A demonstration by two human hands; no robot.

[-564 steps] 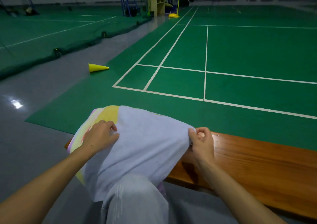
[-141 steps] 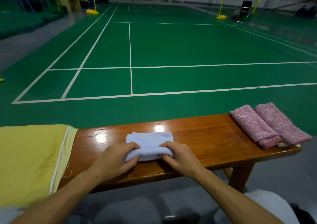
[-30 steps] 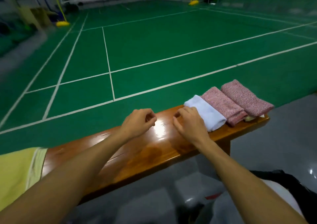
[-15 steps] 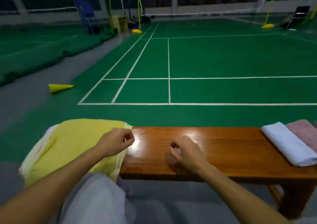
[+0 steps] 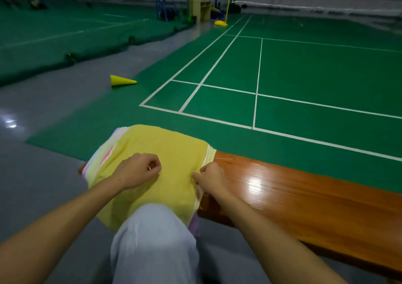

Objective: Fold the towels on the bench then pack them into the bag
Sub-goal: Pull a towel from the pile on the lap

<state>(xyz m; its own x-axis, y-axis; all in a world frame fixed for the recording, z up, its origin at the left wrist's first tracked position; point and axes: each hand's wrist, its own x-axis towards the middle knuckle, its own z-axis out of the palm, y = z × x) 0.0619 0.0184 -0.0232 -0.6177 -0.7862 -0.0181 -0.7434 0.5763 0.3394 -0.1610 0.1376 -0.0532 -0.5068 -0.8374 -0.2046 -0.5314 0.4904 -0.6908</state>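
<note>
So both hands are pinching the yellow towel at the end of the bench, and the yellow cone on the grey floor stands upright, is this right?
Not quite. In the head view the yellow cone lies on its side on the grey floor, tip pointing right, not upright. The rest holds: the left hand and right hand both pinch the yellow towel at the end of the bench.

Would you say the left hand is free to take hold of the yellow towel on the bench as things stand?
Probably yes. The left hand already rests on top of the yellow towel with its fingers curled into the cloth, and nothing lies over the towel. The right hand pinches its edge beside the bare bench.
</note>
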